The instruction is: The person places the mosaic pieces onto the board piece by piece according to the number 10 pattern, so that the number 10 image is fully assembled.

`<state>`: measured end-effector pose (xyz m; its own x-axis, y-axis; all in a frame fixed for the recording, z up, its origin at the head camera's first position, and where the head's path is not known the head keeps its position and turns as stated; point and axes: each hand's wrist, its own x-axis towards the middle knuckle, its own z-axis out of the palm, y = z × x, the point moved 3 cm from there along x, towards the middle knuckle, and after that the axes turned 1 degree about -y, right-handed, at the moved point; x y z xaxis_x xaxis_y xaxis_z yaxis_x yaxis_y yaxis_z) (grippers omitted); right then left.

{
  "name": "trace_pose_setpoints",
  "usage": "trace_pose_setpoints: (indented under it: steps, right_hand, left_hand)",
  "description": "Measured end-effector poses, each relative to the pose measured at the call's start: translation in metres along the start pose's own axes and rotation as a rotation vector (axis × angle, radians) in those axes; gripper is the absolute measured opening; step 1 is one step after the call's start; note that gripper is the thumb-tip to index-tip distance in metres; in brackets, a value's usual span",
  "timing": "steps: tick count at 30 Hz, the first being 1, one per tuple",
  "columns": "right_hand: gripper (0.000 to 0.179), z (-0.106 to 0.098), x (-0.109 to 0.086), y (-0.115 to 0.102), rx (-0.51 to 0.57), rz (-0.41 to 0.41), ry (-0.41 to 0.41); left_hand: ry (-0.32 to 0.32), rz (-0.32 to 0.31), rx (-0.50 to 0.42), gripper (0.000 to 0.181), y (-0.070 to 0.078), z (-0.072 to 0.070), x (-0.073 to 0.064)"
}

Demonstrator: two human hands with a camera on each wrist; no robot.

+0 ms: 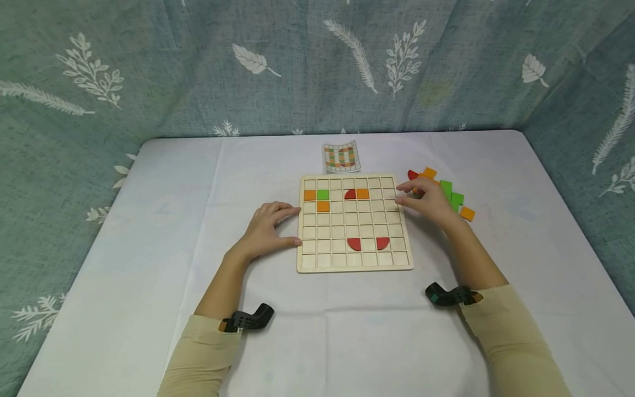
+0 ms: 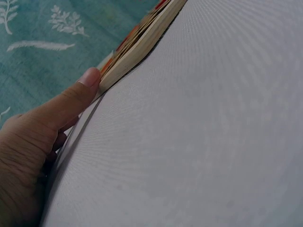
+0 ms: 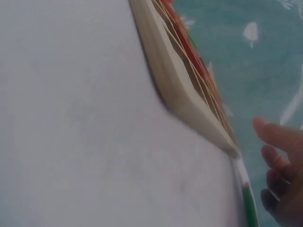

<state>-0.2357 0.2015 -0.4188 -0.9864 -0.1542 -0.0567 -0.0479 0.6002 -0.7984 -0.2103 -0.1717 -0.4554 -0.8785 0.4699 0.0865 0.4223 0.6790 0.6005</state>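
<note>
A pale wooden grid board (image 1: 355,270) lies in the middle of the table in the head view. Set in its cells are a green square (image 1: 323,194), several orange squares (image 1: 323,206) and a few red quarter-round pieces (image 1: 354,243). My left hand (image 1: 265,230) touches the board's left edge with thumb and fingertips spread apart; the left wrist view has the thumb (image 2: 90,77) against the board's side. At the upper right edge hovers my right hand (image 1: 429,203), thumb and forefinger apart. No piece shows between them in the right wrist view, where the hand (image 3: 286,175) is partly cut off.
Loose green squares (image 1: 446,189), orange squares (image 1: 467,213) and a red piece (image 1: 412,174) lie in a pile right of the board, partly behind the right hand. A slightly curled pattern card (image 1: 342,157) lies behind the board. A patterned curtain (image 1: 297,71) hangs beyond the white-covered table (image 1: 173,231).
</note>
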Motion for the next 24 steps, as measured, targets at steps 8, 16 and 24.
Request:
trace_pose_setpoints:
  steps: [8, 16, 24]
  right_hand:
    - [0.042, -0.025, -0.023, 0.014, -0.034, 0.062, 0.060]
    - [0.045, -0.049, -0.049, 0.032, -0.077, 0.096, 0.135]
    - [0.049, -0.071, -0.068, 0.057, -0.139, 0.150, 0.222]
  left_hand:
    - [0.005, 0.008, 0.000, 0.075, -0.001, 0.001, 0.001]
    - [0.005, 0.012, 0.000, 0.075, 0.000, 0.002, 0.002]
    - [0.005, 0.014, 0.009, 0.075, 0.000, 0.000, 0.001]
